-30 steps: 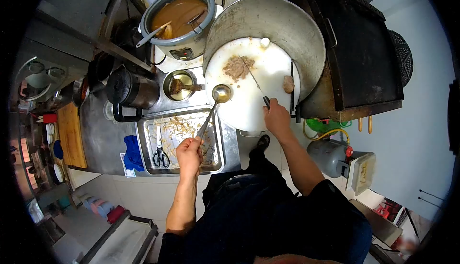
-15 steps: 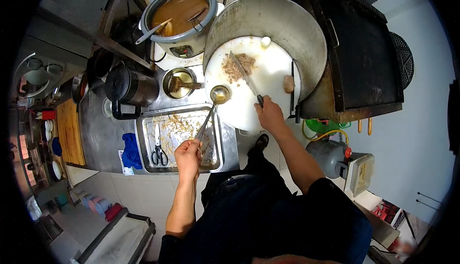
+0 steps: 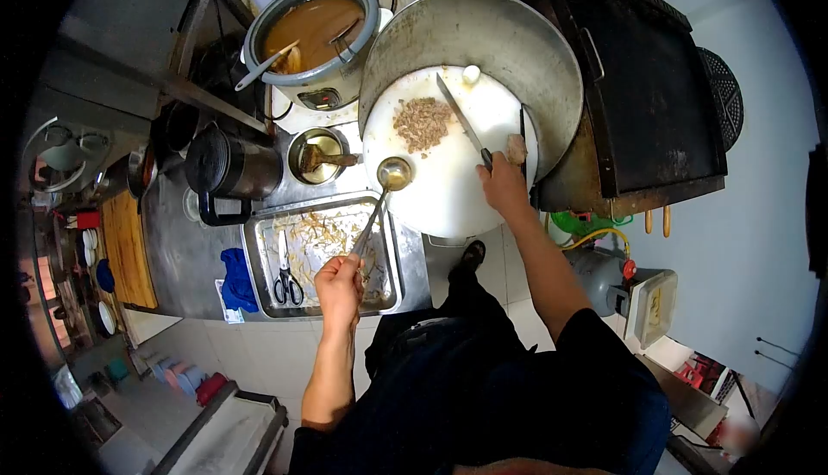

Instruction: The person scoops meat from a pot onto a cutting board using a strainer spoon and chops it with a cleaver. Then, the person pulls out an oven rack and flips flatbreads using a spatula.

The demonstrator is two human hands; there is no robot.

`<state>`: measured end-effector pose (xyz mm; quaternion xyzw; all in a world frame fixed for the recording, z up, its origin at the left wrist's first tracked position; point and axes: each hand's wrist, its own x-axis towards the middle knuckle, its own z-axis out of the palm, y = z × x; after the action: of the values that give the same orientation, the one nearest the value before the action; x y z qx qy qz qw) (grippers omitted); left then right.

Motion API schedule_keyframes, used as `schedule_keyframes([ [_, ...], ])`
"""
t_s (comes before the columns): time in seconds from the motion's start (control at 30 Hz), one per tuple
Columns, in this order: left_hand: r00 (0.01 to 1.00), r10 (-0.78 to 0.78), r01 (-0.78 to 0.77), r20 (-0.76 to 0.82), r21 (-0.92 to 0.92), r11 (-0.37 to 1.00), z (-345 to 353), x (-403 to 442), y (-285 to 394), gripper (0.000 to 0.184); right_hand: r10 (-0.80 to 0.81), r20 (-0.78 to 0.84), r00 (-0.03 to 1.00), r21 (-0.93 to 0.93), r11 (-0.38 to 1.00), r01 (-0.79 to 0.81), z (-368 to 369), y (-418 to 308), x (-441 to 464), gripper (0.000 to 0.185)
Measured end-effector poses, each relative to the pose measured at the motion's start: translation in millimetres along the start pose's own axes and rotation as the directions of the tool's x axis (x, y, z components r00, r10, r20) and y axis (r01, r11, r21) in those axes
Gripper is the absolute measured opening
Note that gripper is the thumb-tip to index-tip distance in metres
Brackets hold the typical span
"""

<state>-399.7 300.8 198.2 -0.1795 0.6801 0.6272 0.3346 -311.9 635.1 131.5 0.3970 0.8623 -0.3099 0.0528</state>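
My left hand [image 3: 339, 282] is closed round the handle of a ladle [image 3: 394, 174], whose bowl rests at the left edge of a round white board [image 3: 431, 202]. With its fingers closed, my right hand [image 3: 504, 184] grips the black handle of a knife [image 3: 461, 115]. The blade lies over the board, to the right of a patch of chopped meat [image 3: 422, 124] and apart from it. A larger piece of meat [image 3: 516, 149] sits at the board's right side, close to my right hand. A small white object [image 3: 471, 74] stands near the back edge.
A tall metal wall [image 3: 552, 53] curves behind the board. At the back left is a cooker of brown liquid [image 3: 310, 27]. Further left stand a small pot [image 3: 302, 170] with a brush and a dark jug [image 3: 250, 165]. A metal tray [image 3: 393, 268] holds scissors [image 3: 287, 285]. A black griddle [image 3: 647, 104] is at right.
The knife has moved right, off the chopped meat, with my right hand shifting right too. The meat patch now shows uncovered. My left hand and the ladle have barely moved.
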Motion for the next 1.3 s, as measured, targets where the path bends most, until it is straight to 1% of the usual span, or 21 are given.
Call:
schedule_keyframes([
  [0.07,1.000,-0.014,0.014,0.011,0.012,1.000,-0.5,-4.1,3.7,0.022,-0.082,-0.070,0.994,-0.124,0.990,0.073,13.0,19.7,14.2,0.031],
  [0.1,0.999,-0.027,0.027,0.019,0.022,0.999,0.3,-4.2,7.2,0.023,-0.084,-0.074,0.994,-0.124,0.989,0.074,7.3,15.8,11.7,0.031],
  [0.17,1.000,-0.025,0.024,0.012,0.017,1.000,1.3,-3.7,9.6,0.022,-0.082,0.066,0.994,-0.210,0.973,0.094,-5.4,5.0,-2.4,0.030],
  [0.2,1.000,-0.024,0.023,0.007,0.019,1.000,0.1,-4.6,9.8,0.022,-0.077,0.070,0.995,-0.209,0.974,0.091,-3.9,6.9,-1.5,0.030],
  [0.27,1.000,-0.023,0.023,0.006,0.036,0.999,-0.1,-3.5,10.2,0.023,-0.155,-0.060,0.986,-0.164,0.976,0.144,-4.3,9.8,14.9,0.028],
  [0.4,1.000,-0.009,0.009,-0.002,0.040,0.999,-0.7,1.9,7.1,0.022,-0.199,-0.064,0.978,-0.247,0.953,0.178,-0.2,1.2,45.5,0.026],
  [0.47,1.000,0.008,-0.008,0.005,0.026,1.000,-1.0,5.2,9.8,0.022,-0.224,0.115,0.968,-0.296,0.922,0.249,-6.2,-6.7,44.9,0.024],
  [0.6,1.000,-0.009,0.009,0.012,0.018,1.000,-5.3,5.3,12.3,0.022,-0.284,0.092,0.954,-0.353,0.887,0.298,-24.1,-27.0,35.4,0.022],
  [0.67,1.000,-0.015,0.014,0.012,0.026,1.000,-5.6,8.7,14.8,0.022,-0.259,0.061,0.964,-0.392,0.882,0.262,-30.6,-42.7,48.5,0.021],
  [0.73,1.000,0.007,-0.008,0.029,0.045,0.999,-7.9,9.3,17.2,0.023,-0.248,0.096,0.964,-0.386,0.883,0.265,-28.2,-45.2,51.8,0.021],
  [0.8,1.000,-0.008,0.007,0.014,0.051,0.999,-7.7,9.4,22.7,0.023,-0.281,0.153,0.948,-0.428,0.846,0.320,-37.6,-44.3,47.3,0.022],
  [0.83,1.000,0.004,-0.005,0.015,0.053,0.999,-7.8,10.6,24.0,0.024,-0.250,0.110,0.962,-0.359,0.893,0.273,-31.7,-32.7,44.3,0.025],
  [0.87,1.000,0.015,-0.017,0.020,0.061,0.998,-8.8,10.3,24.8,0.024,-0.251,0.112,0.961,-0.359,0.892,0.275,-20.8,-17.0,37.7,0.025],
  [0.93,0.999,0.030,-0.031,0.017,0.052,0.998,-8.5,11.8,32.0,0.024,-0.145,-0.065,0.987,-0.053,0.988,0.142,-1.3,8.4,29.0,0.027],
  [0.97,0.999,0.034,-0.036,0.024,0.076,0.996,-8.3,9.2,40.0,0.024,-0.152,-0.068,0.986,-0.049,0.988,0.148,2.9,14.2,23.1,0.027],
  [1.0,0.999,0.032,-0.035,0.034,0.107,0.994,-8.4,6.1,46.2,0.023,-0.110,-0.060,0.992,0.010,0.994,0.111,8.0,21.5,13.6,0.028],
  [1.03,0.998,0.031,-0.035,0.048,0.077,0.996,-8.7,7.2,51.7,0.024,-0.068,-0.054,0.996,0.067,0.995,0.071,11.2,26.2,5.6,0.030],
  [1.17,0.991,0.119,-0.127,0.063,0.144,0.981,3.2,13.3,71.0,0.025,0.039,-0.060,0.997,0.185,0.982,-0.027,23.9,32.2,-8.3,0.030],
  [1.23,0.960,0.269,-0.282,0.082,0.277,0.919,11.2,29.6,69.8,0.026,0.031,-0.103,0.994,0.269,0.963,-0.002,27.1,33.2,-11.8,0.029],
  [1.27,0.958,0.271,-0.286,0.089,0.281,0.916,17.7,35.7,68.9,0.026,0.037,-0.108,0.993,0.274,0.962,-0.006,27.3,32.4,-14.2,0.029],
  [1.3,0.894,0.433,-0.440,0.115,0.408,0.800,26.6,40.1,66.7,0.025,0.062,-0.089,0.994,0.306,0.951,-0.032,26.1,29.4,-18.8,0.029],
])
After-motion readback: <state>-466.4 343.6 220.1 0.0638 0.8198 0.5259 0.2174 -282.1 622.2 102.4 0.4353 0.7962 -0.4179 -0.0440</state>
